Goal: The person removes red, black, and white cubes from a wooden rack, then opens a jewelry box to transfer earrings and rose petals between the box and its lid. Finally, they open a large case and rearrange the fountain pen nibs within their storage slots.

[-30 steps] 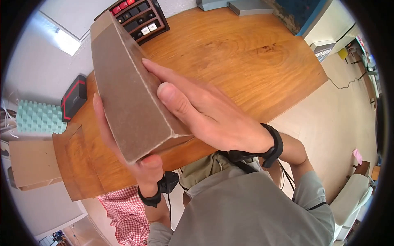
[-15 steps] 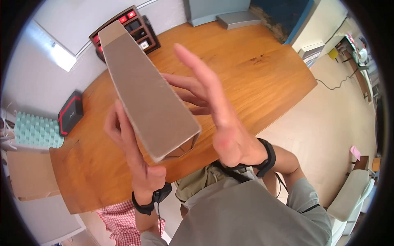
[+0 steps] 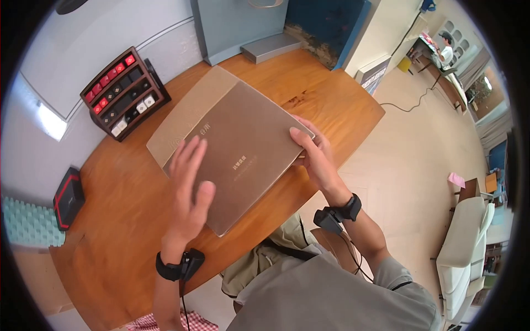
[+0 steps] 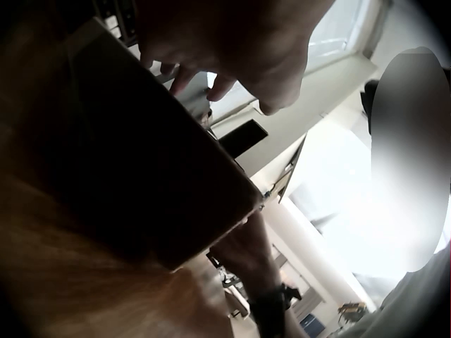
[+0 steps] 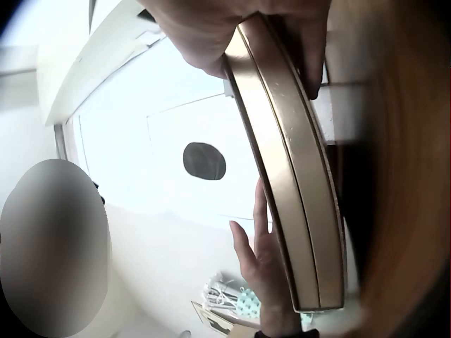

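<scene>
A flat brown box with small gold lettering and a lighter strip along its far side is held above the table, its broad face up. At its right corner my right hand grips it, thumb on top and fingers beneath. My left hand lies over the box's left part, fingers straight and thumb spread. From the right wrist view, the box's golden side shows a long seam between two halves. The dark underside fills much of the left wrist view.
The wooden table runs beneath the box. A small rack of red, black and white pieces stands at the back left, with a black case with a red band nearer. A grey stand is at the back. A person sits far right.
The box has turned from a steep tilt to show its lettered broad face. My right hand left its side and now grips a corner; my left hand went from its left edge to over the face.
</scene>
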The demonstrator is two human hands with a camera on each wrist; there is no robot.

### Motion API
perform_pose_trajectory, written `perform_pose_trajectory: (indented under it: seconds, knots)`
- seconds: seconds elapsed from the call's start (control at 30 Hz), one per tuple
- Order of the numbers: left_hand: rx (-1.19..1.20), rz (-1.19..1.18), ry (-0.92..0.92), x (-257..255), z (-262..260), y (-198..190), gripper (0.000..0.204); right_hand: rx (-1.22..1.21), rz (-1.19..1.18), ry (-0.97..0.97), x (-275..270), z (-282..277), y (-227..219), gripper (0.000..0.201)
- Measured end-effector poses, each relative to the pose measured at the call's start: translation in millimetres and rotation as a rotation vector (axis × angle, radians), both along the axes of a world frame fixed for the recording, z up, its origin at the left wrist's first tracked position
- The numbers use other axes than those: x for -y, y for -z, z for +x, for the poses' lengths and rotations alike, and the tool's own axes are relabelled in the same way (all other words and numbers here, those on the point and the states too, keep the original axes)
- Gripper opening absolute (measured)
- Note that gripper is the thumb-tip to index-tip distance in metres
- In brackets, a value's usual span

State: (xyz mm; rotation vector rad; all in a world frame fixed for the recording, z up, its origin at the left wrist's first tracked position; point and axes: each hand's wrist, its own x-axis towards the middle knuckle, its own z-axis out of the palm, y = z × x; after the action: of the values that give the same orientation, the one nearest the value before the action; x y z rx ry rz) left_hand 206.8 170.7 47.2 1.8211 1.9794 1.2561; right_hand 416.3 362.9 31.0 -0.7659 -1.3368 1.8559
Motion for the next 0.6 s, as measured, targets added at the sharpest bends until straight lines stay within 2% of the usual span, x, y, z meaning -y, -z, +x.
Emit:
perform_pose_trajectory:
  seconds: [0.03, 0.1, 0.13, 0.2, 0.23, 0.3, 0.37, 0.43, 0.57, 0.6]
  knots:
    - [0.004, 0.006, 0.012, 2.5, -7.7, 3.9, 0.063, -0.028, -0.109, 0.002, -2.2, 1.0, 7.2, 0.051]
    - [0.237, 0.049, -0.097, 5.7, -21.5, 11.5, 0.060, -0.021, -0.157, 0.028, -12.1, 10.3, 20.5, 0.051]
    - [0.248, 0.056, -0.096, 9.8, -28.6, 11.4, 0.060, -0.021, -0.221, 0.036, -16.0, 15.4, 25.3, 0.051]
    - [0.260, 0.082, -0.207, 20.0, -43.3, 4.5, 0.059, 0.005, -0.210, 0.076, -25.4, 27.0, 27.8, 0.050]
    - [0.266, 0.087, -0.205, 24.7, -49.4, 2.5, 0.059, 0.020, -0.207, 0.118, -30.1, 35.4, 27.9, 0.049]
    - [0.451, 0.124, -0.259, 31.3, -58.1, 5.0, 0.059, 0.044, -0.186, 0.134, -43.3, 53.7, 27.9, 0.048]
    - [0.549, 0.133, -0.262, 33.0, -62.1, 11.0, 0.061, 0.057, -0.175, 0.230, -57.4, 69.1, 23.9, 0.047]
    - [0.726, 0.139, -0.267, 34.9, -66.7, 18.0, 0.063, 0.096, -0.163, 0.222, -71.7, 85.5, 21.3, 0.047]
    - [0.891, 0.090, -0.214, 41.1, -83.5, 33.9, 0.061, 0.112, -0.137, 0.261, -106.6, 105.1, 29.4, 0.048]
    - [0.961, 0.129, -0.263, 37.6, -81.9, 34.3, 0.053, 0.120, -0.130, 0.286, -113.4, 107.1, 30.0, 0.047]
